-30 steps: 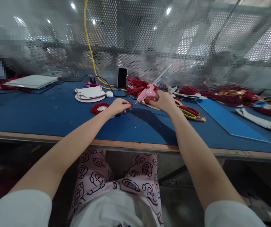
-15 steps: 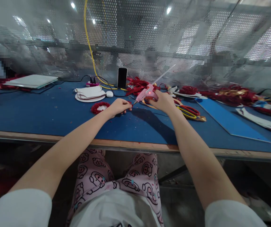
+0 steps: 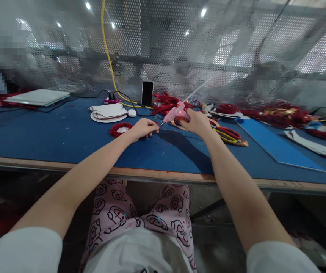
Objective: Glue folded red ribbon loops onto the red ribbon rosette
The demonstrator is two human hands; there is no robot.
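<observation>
My right hand [image 3: 196, 120] is wrapped round a pink hot glue gun [image 3: 176, 113] with a small lit lamp and a long clear glue stick [image 3: 199, 89] rising from its back. The nozzle points down and left, close to the fingertips of my left hand [image 3: 144, 129]. Those fingers are pinched together on a tiny dark red piece, mostly hidden, whose kind I cannot make out. Beside my left wrist lies a fuzzy red ring [image 3: 114, 130] with a white middle. Red and yellow-handled scissors [image 3: 228, 135] lie right of my right hand.
A phone [image 3: 147, 93] stands upright at the back, near a white case [image 3: 132, 113] and stacked white card pieces [image 3: 108, 113]. Red ribbon [image 3: 165, 103] is heaped behind the glue gun. A blue board [image 3: 276, 144] lies at right; a yellow cable [image 3: 107, 53] hangs before the perforated screen.
Almost nothing differs. Both hands keep their places, with the glue gun's nozzle still at the left fingertips.
</observation>
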